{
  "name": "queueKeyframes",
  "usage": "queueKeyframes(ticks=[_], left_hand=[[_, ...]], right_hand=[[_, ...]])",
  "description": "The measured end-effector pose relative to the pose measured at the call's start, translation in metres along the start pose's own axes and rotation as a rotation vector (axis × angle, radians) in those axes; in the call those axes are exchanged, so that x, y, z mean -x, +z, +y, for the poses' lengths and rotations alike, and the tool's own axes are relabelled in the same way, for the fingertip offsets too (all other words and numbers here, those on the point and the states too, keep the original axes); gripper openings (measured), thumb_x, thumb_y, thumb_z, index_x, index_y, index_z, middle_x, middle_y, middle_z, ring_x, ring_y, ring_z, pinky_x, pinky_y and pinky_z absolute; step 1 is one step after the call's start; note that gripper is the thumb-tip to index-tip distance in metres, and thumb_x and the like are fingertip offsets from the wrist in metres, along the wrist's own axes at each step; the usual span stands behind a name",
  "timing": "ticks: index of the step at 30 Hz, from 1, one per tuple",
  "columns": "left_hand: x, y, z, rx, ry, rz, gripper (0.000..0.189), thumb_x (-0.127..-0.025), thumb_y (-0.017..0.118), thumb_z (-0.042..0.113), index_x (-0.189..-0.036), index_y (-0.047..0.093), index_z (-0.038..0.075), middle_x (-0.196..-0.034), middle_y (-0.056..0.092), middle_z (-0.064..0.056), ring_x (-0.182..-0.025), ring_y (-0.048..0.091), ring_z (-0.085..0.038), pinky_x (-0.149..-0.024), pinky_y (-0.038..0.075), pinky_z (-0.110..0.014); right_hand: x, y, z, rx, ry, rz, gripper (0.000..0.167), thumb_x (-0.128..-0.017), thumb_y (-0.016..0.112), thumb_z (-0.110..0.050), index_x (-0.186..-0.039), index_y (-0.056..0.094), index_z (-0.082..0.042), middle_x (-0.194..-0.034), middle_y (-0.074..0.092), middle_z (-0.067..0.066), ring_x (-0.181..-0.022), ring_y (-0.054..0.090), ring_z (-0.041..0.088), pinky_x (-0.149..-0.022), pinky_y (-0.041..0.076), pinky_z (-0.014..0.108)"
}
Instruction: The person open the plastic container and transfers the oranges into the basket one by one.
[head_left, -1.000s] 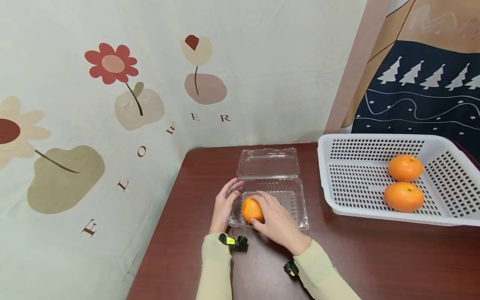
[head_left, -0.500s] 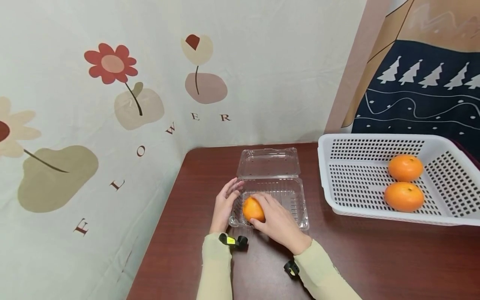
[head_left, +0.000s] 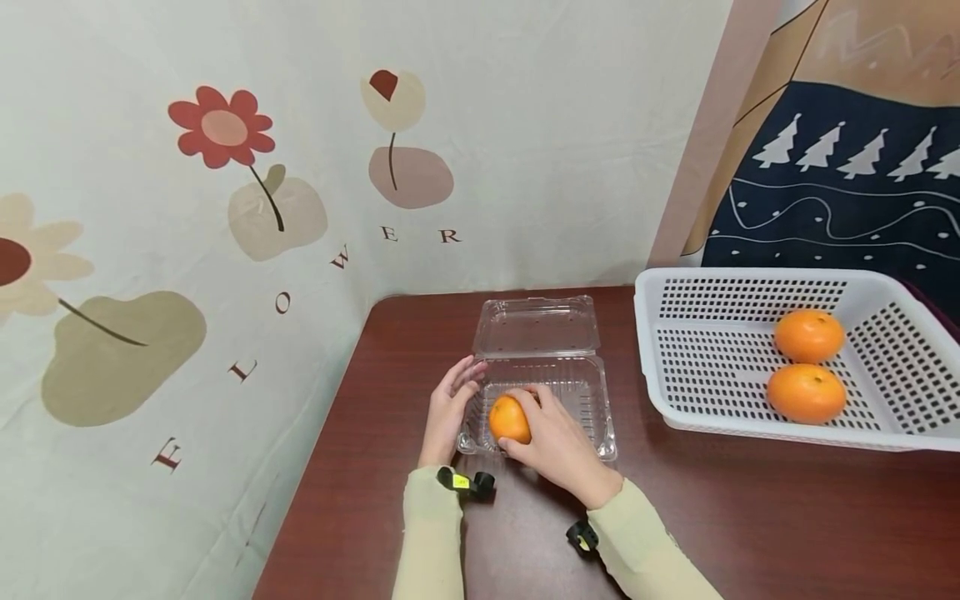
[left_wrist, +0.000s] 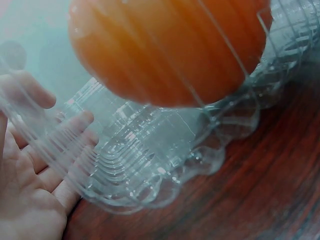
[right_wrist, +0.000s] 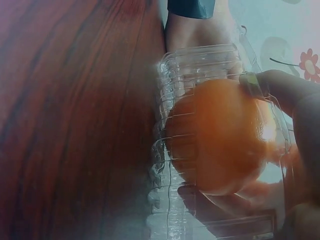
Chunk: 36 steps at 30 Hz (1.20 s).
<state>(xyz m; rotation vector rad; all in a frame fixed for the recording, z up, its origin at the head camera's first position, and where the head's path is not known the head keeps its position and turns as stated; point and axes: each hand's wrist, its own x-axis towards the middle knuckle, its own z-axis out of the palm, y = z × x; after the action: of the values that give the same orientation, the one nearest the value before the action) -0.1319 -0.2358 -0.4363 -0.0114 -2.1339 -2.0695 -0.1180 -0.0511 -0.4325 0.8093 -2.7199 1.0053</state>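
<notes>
A mandarin orange (head_left: 508, 419) sits low in the front left part of a clear plastic clamshell box (head_left: 588, 404), its hinged lid (head_left: 536, 327) laid back behind it. My right hand (head_left: 558, 446) grips the fruit from the right, thumb on the near side and fingers over the far side. Through the box wall in the right wrist view, fingers show beneath the orange (right_wrist: 225, 140). At the box's left side stands my left hand (head_left: 446, 412), fingers loosely bent. The left wrist view has that hand (left_wrist: 30, 185) along the outside of the ribbed wall (left_wrist: 120, 185).
A white perforated basket (head_left: 652, 367) stands on the right with two more oranges (head_left: 807, 393) in it. The dark red wooden table (head_left: 360, 500) meets a cloth-covered wall (head_left: 525, 208) at the back and left. Both wrists wear small black cameras (head_left: 467, 482).
The orange has shifted slightly to the right inside the box, along with the fingers of my right hand. My left hand, the box and the basket stay where they were.
</notes>
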Motion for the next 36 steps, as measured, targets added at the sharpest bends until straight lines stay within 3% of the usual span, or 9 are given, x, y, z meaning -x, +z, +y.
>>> queueKeyframes(ticks=[7, 21, 31, 36], left_hand=[[-0.002, -0.002, -0.008, -0.002, -0.002, 0.003, 0.043, -0.091, 0.047, 0.004, -0.133, 0.039, 0.005, -0.124, 0.052, -0.013, -0.117, 0.046, -0.027, -0.099, 0.031, -0.038], [-0.009, -0.006, -0.023, 0.001, 0.002, 0.017, 0.043, -0.091, 0.049, 0.008, -0.133, 0.041, 0.01, -0.122, 0.054, -0.007, -0.116, 0.047, -0.023, -0.098, 0.034, -0.033], [-0.002, -0.002, -0.004, -0.023, -0.005, 0.005, 0.044, -0.09, 0.048, 0.006, -0.133, 0.038, 0.002, -0.123, 0.053, -0.013, -0.117, 0.046, -0.025, -0.098, 0.034, -0.036], [-0.003, -0.002, -0.005, -0.021, 0.001, 0.005, 0.044, -0.09, 0.048, 0.005, -0.133, 0.038, 0.002, -0.123, 0.053, -0.014, -0.116, 0.046, -0.026, -0.098, 0.034, -0.036]], right_hand=[[-0.001, 0.002, 0.001, -0.001, 0.0, -0.014, 0.064, -0.072, 0.067, -0.045, -0.127, 0.044, -0.02, -0.124, 0.045, 0.001, -0.1, 0.05, 0.016, -0.071, 0.048, 0.036], [-0.001, 0.001, 0.001, -0.005, 0.032, -0.014, 0.072, -0.07, 0.072, -0.04, -0.132, 0.042, -0.018, -0.124, 0.045, 0.005, -0.103, 0.05, 0.021, -0.075, 0.047, 0.041], [-0.002, 0.001, 0.002, -0.038, 0.047, -0.004, 0.076, -0.065, 0.076, -0.04, -0.13, 0.043, -0.018, -0.121, 0.046, 0.005, -0.096, 0.053, 0.022, -0.072, 0.047, 0.039], [-0.002, 0.001, 0.002, -0.029, 0.037, 0.015, 0.075, -0.064, 0.076, -0.039, -0.129, 0.044, -0.016, -0.118, 0.047, 0.005, -0.096, 0.051, 0.02, -0.074, 0.046, 0.037]])
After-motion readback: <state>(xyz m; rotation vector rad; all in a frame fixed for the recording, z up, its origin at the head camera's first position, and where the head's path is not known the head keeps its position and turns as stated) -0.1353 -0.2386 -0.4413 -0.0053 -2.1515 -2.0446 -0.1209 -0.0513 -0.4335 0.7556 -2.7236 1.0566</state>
